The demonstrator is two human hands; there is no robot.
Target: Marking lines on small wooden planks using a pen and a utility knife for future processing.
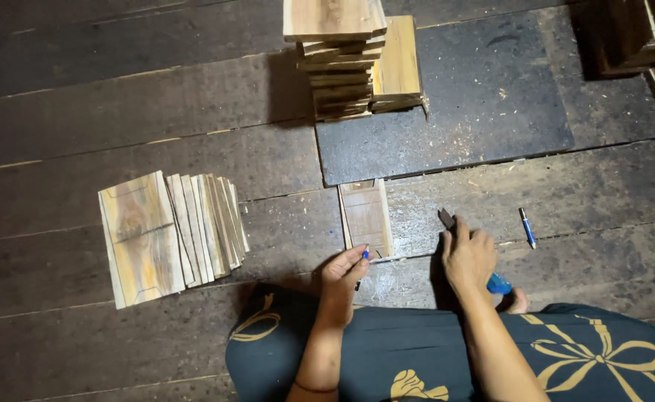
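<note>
I sit on a dark plank floor. My left hand [344, 272] pinches a small blue pen near the near end of a narrow wooden board [365, 216] lying on the floor in front of me. My right hand [467, 257] grips a tool with a blue handle [499, 284]; its dark blade [446, 219] points away from me, to the right of the board. Neither hand touches the board as far as I can tell.
A fanned row of thin wooden boards [169, 232] lies to the left. A tall stack of boards [346, 59] stands at the back on a dark sheet [483, 104]. A blue pen [527, 227] lies to the right. Sawdust is scattered around. Wooden frames [636, 33] sit at top right.
</note>
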